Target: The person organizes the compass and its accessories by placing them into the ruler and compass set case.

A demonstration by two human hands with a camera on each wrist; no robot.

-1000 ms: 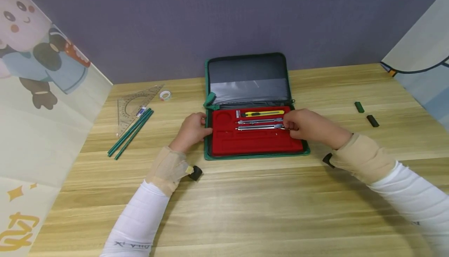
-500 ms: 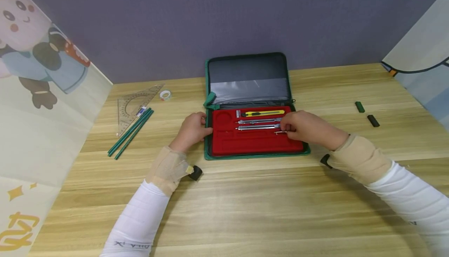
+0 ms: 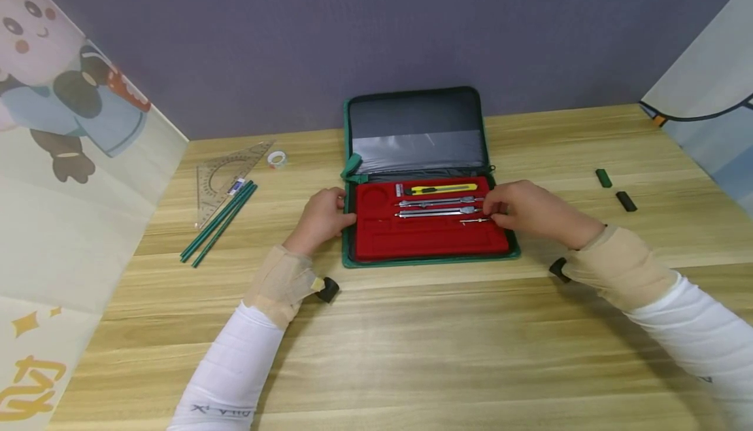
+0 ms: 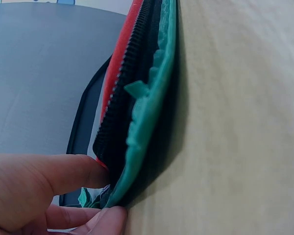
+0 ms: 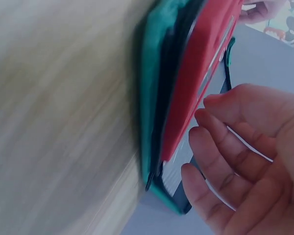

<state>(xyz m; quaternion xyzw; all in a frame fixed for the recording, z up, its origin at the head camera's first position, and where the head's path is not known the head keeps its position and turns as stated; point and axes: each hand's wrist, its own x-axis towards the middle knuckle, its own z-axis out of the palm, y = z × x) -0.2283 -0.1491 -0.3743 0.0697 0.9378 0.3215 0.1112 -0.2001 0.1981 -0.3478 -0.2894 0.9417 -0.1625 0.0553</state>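
Note:
An open green zip case (image 3: 432, 263) stands on the table with a red moulded tray (image 3: 420, 242) inside. My left hand (image 3: 320, 216) grips the case's left edge, thumb on the inner side (image 4: 83, 171) and fingers at the green rim (image 4: 152, 112). My right hand (image 3: 520, 208) is at the tray's right side, fingers loosely bent; in the right wrist view I see nothing between the fingertips (image 5: 201, 133). Near them lies a small thin metal piece (image 3: 474, 221). In the tray sit two silver compass-like tools, the upper one (image 3: 438, 203) and the lower one (image 3: 435, 212), and a yellow utility knife (image 3: 444, 189).
To the left lie a clear set square (image 3: 214, 172), several green pencils (image 3: 220, 222) and a white tape roll (image 3: 276, 159). Green (image 3: 603, 178) and black (image 3: 626, 201) blocks lie at the right. The case lid (image 3: 414, 127) stands raised near the wall.
My right hand moved slightly left over the small metal piece, then drew back to the right, leaving it showing in the tray. My left hand stayed on the case edge.

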